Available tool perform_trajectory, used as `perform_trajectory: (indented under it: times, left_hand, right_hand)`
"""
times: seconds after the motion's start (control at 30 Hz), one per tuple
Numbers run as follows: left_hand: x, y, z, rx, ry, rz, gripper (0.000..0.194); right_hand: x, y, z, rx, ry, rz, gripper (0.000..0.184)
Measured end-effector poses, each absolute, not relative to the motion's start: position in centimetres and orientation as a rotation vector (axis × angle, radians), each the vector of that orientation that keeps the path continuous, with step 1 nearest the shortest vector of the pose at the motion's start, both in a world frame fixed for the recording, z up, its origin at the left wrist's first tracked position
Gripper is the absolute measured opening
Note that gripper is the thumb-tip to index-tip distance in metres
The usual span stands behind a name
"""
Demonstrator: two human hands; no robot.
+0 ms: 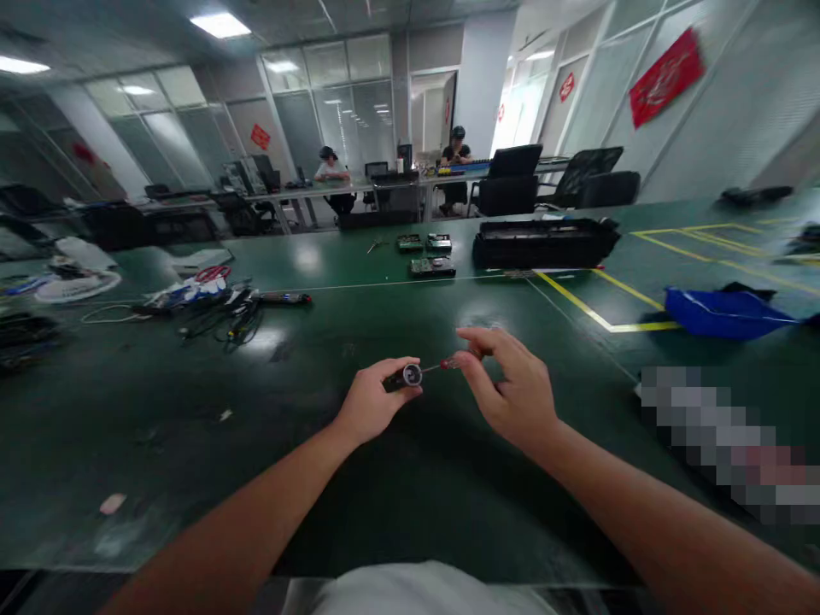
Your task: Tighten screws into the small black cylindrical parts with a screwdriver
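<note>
My left hand (377,395) is closed round a small dark cylindrical part (412,375), its round silvery end facing me. In my right hand (512,380), thumb and fingers pinch a small screwdriver (447,364) by its red handle. The thin shaft points left, and its tip meets the rim area of the cylindrical part; whether it sits inside or only touches the edge, I cannot tell. Both hands are held over the middle of the green tabletop (307,512). My fingers hide most of the cylinder's body.
Several green-board electronic units (432,266) lie ahead, beside a long black casing (544,243). Tangled cables (237,312) are at left. A blue bag (727,313) and a blurred-out object (723,436) lie at right. Two people sit at far desks.
</note>
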State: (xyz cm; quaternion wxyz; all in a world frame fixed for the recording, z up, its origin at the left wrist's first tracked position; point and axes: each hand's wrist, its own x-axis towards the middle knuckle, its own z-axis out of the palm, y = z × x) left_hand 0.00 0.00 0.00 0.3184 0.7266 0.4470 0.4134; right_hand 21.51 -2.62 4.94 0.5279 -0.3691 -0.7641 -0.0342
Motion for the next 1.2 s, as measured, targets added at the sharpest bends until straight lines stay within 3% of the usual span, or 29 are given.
perform_trajectory:
  times: [0.37, 0.57, 0.73, 0.97, 1.2]
  left_hand:
    - [0.1, -0.2, -0.2, 1.935, 1.176, 1.074, 0.04]
    - [-0.1, -0.2, -0.5, 1.946, 1.137, 1.077, 0.04]
    - [-0.1, -0.3, -0.1, 1.929, 1.153, 1.078, 0.04]
    - [0.0, -0.5, 0.1, 1.95, 1.159, 1.064, 0.041]
    - [-0.2, -0.5, 0.2, 1.967, 1.187, 1.066, 0.042]
  right_hand:
    - [21.8, -3.0, 4.3, -0.815, -1.857, 0.004, 0.045]
    - [21.6, -3.2, 4.4, -0.791, -1.835, 0.017, 0.026]
    - [21.5, -3.4, 4.4, -0.868, -1.848, 0.125, 0.036]
    - [21.1, -2.8, 4.1, -1.033, -1.801, 0.315, 0.02]
    - [21.2, -2.4, 3.8, -1.097, -1.631, 0.535, 0.022]
